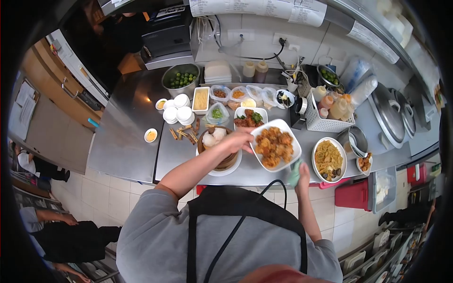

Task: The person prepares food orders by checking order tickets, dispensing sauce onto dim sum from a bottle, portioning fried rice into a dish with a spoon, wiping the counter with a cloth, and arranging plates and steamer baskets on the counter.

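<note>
My left hand (240, 140) grips the near-left rim of a white square bowl (297, 144), holding it tilted above the counter. Browned fried pieces (273, 147) fill the bowl. In my right hand (303, 177) is a green cloth (295, 172), close to the bowl's lower right edge. Behind the held bowl sits a second white dish (262, 112) with dark glazed pieces and green leaves. Under my left forearm, a bamboo steamer (228, 163) with white buns (214, 137) rests on a white plate, partly hidden by the arm.
A round bowl of noodles (329, 158) stands at the right. Clothespins (186, 133), stacked white cups (178, 111) and a small sauce cup (150, 135) lie to the left. Farther back are a metal bowl of green citrus (181, 80) and a white basket of bottles (330, 123). Other people stand at the left.
</note>
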Tool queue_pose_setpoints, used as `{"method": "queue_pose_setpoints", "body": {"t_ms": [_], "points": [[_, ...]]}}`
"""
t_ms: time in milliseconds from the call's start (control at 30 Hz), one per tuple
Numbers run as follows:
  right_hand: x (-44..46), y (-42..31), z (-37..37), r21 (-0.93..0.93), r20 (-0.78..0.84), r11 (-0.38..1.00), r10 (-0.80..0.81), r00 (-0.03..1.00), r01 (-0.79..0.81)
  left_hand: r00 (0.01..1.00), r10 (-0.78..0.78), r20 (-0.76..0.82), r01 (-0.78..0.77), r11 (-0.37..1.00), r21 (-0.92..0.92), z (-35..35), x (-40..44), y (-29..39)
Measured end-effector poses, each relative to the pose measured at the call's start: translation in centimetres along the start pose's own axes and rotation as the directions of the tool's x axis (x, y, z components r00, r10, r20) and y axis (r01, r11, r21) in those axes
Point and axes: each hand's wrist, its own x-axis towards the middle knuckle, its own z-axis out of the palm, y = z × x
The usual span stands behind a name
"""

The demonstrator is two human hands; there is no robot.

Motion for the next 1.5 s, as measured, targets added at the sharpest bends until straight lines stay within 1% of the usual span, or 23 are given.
{"method": "queue_pose_setpoints", "body": {"t_ms": [33,67,167,333,367,400,467,600,700,733,800,833,867,933,1067,1100,1133,1200,1233,1300,1367,1400,1500], "points": [[0.6,-4.3,0.4,0.538,0.154,0.816,0.152,0.976,-0.211,0.998,-0.031,0.045,0.032,0.999,-0.021,0.7,0.7,-0.8],[0.8,-6.6,0.6,0.852,0.360,0.334,0.185,0.914,-0.404,0.994,-0.061,0.092,0.065,0.997,-0.040,1.5,1.5,-1.7],[2.0,-0.2,4.2,0.900,0.251,0.323,0.167,0.954,-0.293,0.984,-0.098,0.146,0.119,0.983,-0.140,3.9,2.6,-2.8],[-1.4,-1.9,7.1,0.900,0.435,0.009,-0.097,0.895,-0.436,0.997,-0.045,0.063,0.058,0.974,-0.219,4.7,2.7,-3.0],[-1.9,-3.0,7.1,0.881,0.459,-0.050,-0.151,0.875,-0.471,1.000,-0.024,0.014,0.025,0.996,-0.091,4.4,2.3,-2.9],[-1.5,-4.4,5.9,0.880,0.461,-0.049,-0.156,0.874,-0.473,0.999,0.007,-0.032,-0.006,0.999,0.042,3.9,2.0,-2.6],[-0.3,-8.8,2.4,0.904,0.380,0.169,0.101,0.920,-0.392,1.000,-0.013,-0.024,0.015,0.997,0.074,3.5,0.2,-1.6],[2.5,-4.0,4.1,0.912,0.347,0.200,0.096,0.933,-0.360,0.998,-0.057,-0.035,0.055,0.997,-0.061,2.9,0.0,-2.2],[1.9,-4.3,5.5,0.798,0.351,0.426,0.245,0.904,-0.426,0.996,-0.080,-0.030,0.074,0.982,-0.172,0.7,-1.1,-1.7],[2.5,-4.6,5.1,0.795,0.358,0.428,0.241,0.902,-0.430,0.998,-0.023,-0.054,0.010,0.971,-0.238,-0.1,-1.7,-1.5],[4.0,-5.8,3.5,0.636,0.406,0.670,0.131,0.904,-0.383,0.991,0.077,-0.113,-0.114,0.925,-0.362,-1.9,-3.8,-1.3],[4.9,-7.1,2.9,0.388,0.264,0.899,0.104,0.959,-0.205,0.975,0.080,-0.206,-0.150,0.925,-0.350,-2.9,-5.2,-0.6],[6.0,-8.2,2.6,0.061,0.136,0.998,0.023,0.990,-0.032,0.952,0.080,-0.296,-0.182,0.925,-0.335,-4.3,-6.8,-0.1],[8.7,-6.5,4.5,-0.016,0.161,1.000,0.008,0.987,-0.006,0.912,0.200,-0.359,-0.335,0.869,-0.365,-8.2,-10.2,0.0],[12.4,-4.0,9.0,-0.243,0.200,0.967,-0.032,0.979,0.081,0.739,0.251,-0.626,-0.467,0.860,-0.206,-17.3,-17.9,-0.5],[11.9,-4.8,10.7,0.031,0.292,0.978,0.188,0.938,-0.206,0.669,0.248,-0.700,-0.498,0.849,-0.176,-19.7,-19.6,-1.2],[11.7,-5.4,12.0,0.272,0.434,0.830,0.346,0.832,-0.487,0.593,0.243,-0.768,-0.526,0.839,-0.141,-22.4,-21.0,-2.2],[12.3,-4.2,13.4,0.321,0.472,0.799,0.331,0.817,-0.509,0.470,0.180,-0.864,-0.515,0.851,-0.103,-27.6,-23.8,-4.0],[12.5,-3.8,14.3,0.362,0.519,0.772,0.299,0.801,-0.523,0.464,0.166,-0.870,-0.514,0.850,-0.112,-30.7,-25.2,-5.4],[12.0,-4.9,15.3,0.332,0.393,0.820,0.328,0.859,-0.465,0.479,0.139,-0.867,-0.491,0.861,-0.133,-36.2,-26.9,-8.0],[10.6,-6.5,15.6,0.297,0.183,0.867,0.360,0.915,-0.401,0.337,-0.043,-0.940,-0.517,0.826,-0.223,-40.7,-27.9,-10.2],[10.2,-7.1,15.9,0.315,0.088,0.867,0.379,0.921,-0.386,0.359,-0.050,-0.932,-0.485,0.843,-0.232,-43.2,-28.2,-11.5],[10.3,-4.7,14.7,0.278,0.071,0.900,0.331,0.941,-0.337,0.375,-0.105,-0.921,-0.557,0.769,-0.314,-49.2,-28.1,-14.1]]}}
